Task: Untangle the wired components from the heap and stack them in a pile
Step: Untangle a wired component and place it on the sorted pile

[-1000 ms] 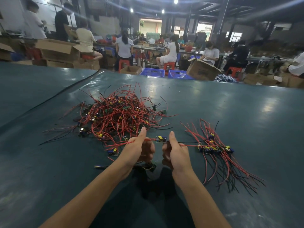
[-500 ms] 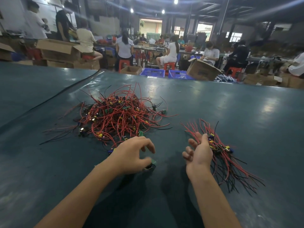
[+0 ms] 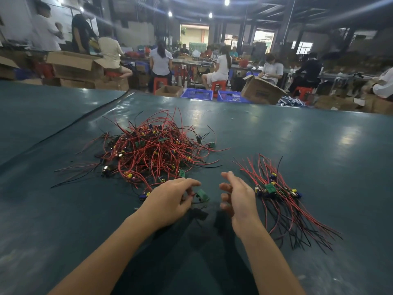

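Fingers (image 3: 191,182) of your left hand (image 3: 170,199) curl downward. Thumb and forefinger close on the thin dark leads of one board (image 3: 203,195). The board is a small green rectangle, tilted and lifted just clear of the table (image 3: 308,141), and its shadow falls on the surface beneath it.

Your right hand (image 3: 238,199) stands edge-on just right of the board, palm turned left. Its fingers are loosely bent and spread, and they hold and touch nothing.

The heap (image 3: 153,150) lies beyond your left hand, a rounded tangle of thin red and black insulated wires. Green board pieces and yellow and blue parts are caught among its loops, and loose wire ends spray outward on all sides, the longest to the left.

The pile (image 3: 276,192) lies just right of your right hand and well apart from the heap. Its boards are bunched side by side in a short row. Their wires run roughly parallel, fanning away beyond the row and trailing toward you on the near side.

The table is covered in a smooth dark-green sheet, glossy enough to show pale patches of reflected light, with a dark seam running diagonally at far left.

Beyond the far edge are open cardboard boxes (image 3: 261,91) and blue slatted crates (image 3: 197,94). People (image 3: 160,62) sit on red stools at benches; detail there is blurred.
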Demonstrator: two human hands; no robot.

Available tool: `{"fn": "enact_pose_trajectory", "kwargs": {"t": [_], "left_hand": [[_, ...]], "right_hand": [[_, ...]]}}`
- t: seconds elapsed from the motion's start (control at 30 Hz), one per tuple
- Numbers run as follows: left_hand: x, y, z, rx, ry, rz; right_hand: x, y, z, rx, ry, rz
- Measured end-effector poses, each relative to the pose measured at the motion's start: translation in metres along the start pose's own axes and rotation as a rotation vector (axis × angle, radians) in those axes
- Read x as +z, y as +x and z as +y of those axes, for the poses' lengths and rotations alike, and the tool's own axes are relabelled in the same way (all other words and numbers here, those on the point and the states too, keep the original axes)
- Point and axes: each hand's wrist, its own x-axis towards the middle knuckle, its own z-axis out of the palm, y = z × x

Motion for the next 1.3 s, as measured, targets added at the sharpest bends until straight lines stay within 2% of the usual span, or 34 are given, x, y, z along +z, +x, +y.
{"fn": "enact_pose_trajectory", "kwargs": {"t": [0.1, 0.3, 0.43, 0.5, 0.63, 0.7, 0.83, 0.9, 1.03, 1.17, 1.3], "left_hand": [[0.001, 0.001, 0.005, 0.049, -0.021, 0.154], [-0.002, 0.0, 0.007, 0.072, -0.081, 0.307], [-0.002, 0.0, 0.008, 0.12, -0.086, 0.304], [0.0, -0.001, 0.008, 0.131, -0.076, 0.304], [0.0, 0.001, 0.015, 0.173, -0.043, 0.46], [-0.002, 0.001, 0.018, 0.204, -0.129, 0.438], [0.0, 0.0, 0.022, 0.051, -0.396, 0.056], [0.005, 0.001, 0.023, -0.043, -0.46, -0.031], [0.009, 0.004, 0.024, -0.195, -0.551, 0.057], [0.01, 0.008, 0.025, -0.314, -0.811, 0.205], [0.009, 0.009, 0.022, -0.383, -0.851, 0.289]], "right_hand": [[0.006, -0.006, 0.005, -0.06, -0.19, -0.089], [0.009, -0.01, 0.008, -0.158, -0.272, -0.13], [0.008, -0.012, 0.01, -0.104, -0.294, -0.256], [0.01, -0.014, 0.011, -0.136, -0.272, -0.307], [0.012, -0.012, 0.011, -0.175, -0.198, -0.212], [0.01, -0.01, 0.011, -0.148, -0.156, -0.143], [0.007, -0.008, 0.007, -0.102, 0.003, -0.108], [0.007, -0.007, 0.004, -0.096, 0.063, -0.115], [0.01, -0.008, 0.006, -0.137, -0.004, -0.131], [0.015, -0.01, 0.012, -0.132, -0.066, -0.136], [0.016, -0.01, 0.014, -0.124, -0.113, -0.122]]}}
